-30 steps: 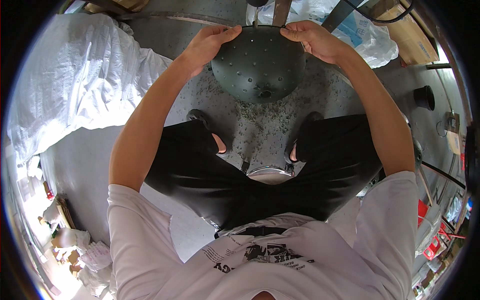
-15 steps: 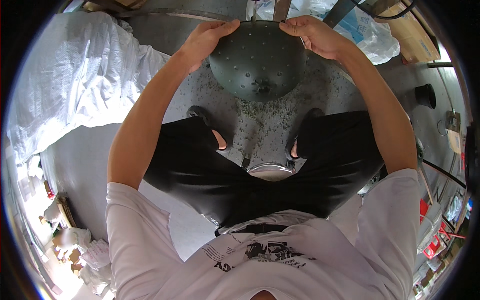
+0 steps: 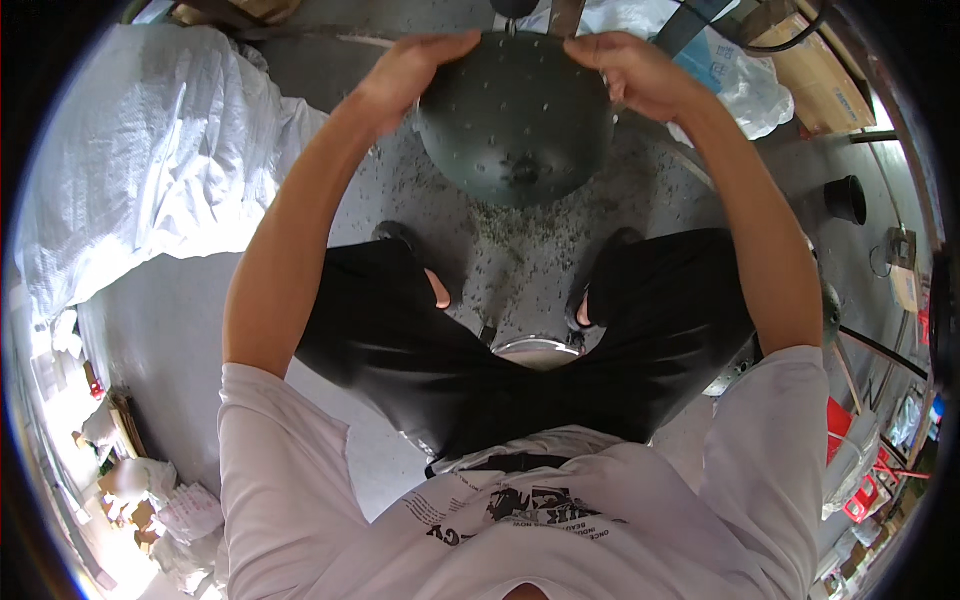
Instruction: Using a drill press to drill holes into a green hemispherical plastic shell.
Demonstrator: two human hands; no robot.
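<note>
A dark green rounded shell [image 3: 515,110], dotted with small raised marks and with a larger round opening low on its near face, is held up in front of me. My left hand [image 3: 405,75] grips its far left rim, thumb along the edge. On the far right rim, my right hand [image 3: 635,75] grips in the same way, thumb on top. Between the hands, at the top edge of the view, a dark round tool end [image 3: 514,7] with a thin metal shaft meets the shell's far rim. The fingers under the rim are mostly hidden.
Small dark shavings [image 3: 520,235] litter the grey floor between my feet. A big white woven sack [image 3: 140,160] lies at left. Clear plastic bags [image 3: 745,85] and a cardboard box [image 3: 815,75] stand at far right, with a small black pot [image 3: 846,200] nearer. I sit on a round metal-rimmed stool [image 3: 540,350].
The dark tool end has come down into view above the shell's rim. The shell has shifted slightly and is blurred by motion; both hands keep their grip.
</note>
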